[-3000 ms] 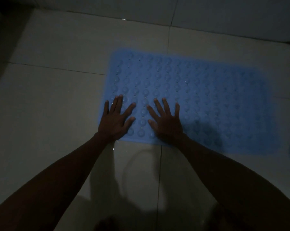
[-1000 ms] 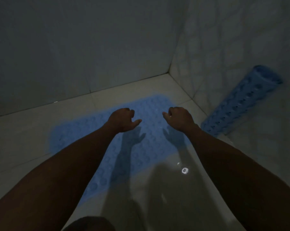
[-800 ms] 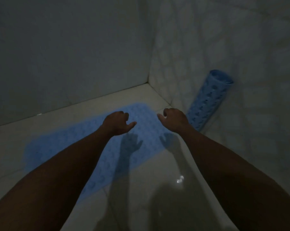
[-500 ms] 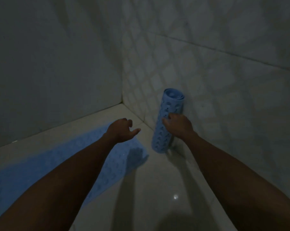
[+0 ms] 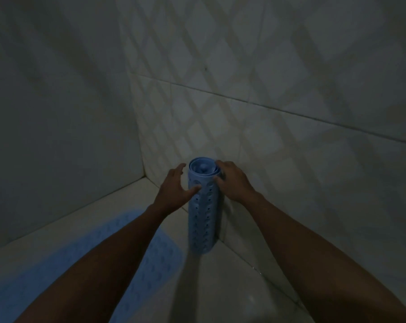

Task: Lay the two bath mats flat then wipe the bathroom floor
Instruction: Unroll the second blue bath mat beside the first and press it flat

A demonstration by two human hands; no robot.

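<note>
A rolled blue bath mat (image 5: 203,220) stands upright in the corner, leaning against the patterned right wall. My right hand (image 5: 233,184) grips its upper end, fingers curled round the far side. My left hand (image 5: 174,192) is at the roll's left side with its fingers spread and its thumb touching the roll. A second blue bath mat (image 5: 64,269), with round bumps, lies flat on the floor at the lower left; my left forearm hides part of it.
The pale tiled floor (image 5: 225,287) looks glossy, with small bright glints near the right wall. A plain wall (image 5: 57,113) and a diamond-patterned tiled wall (image 5: 267,101) meet in the corner behind the roll. The room is dim.
Three seconds ago both hands pressed the flat mat. They then lifted and moved right to the corner; my right hand took hold of the rolled mat and my left hand has now reached it.
</note>
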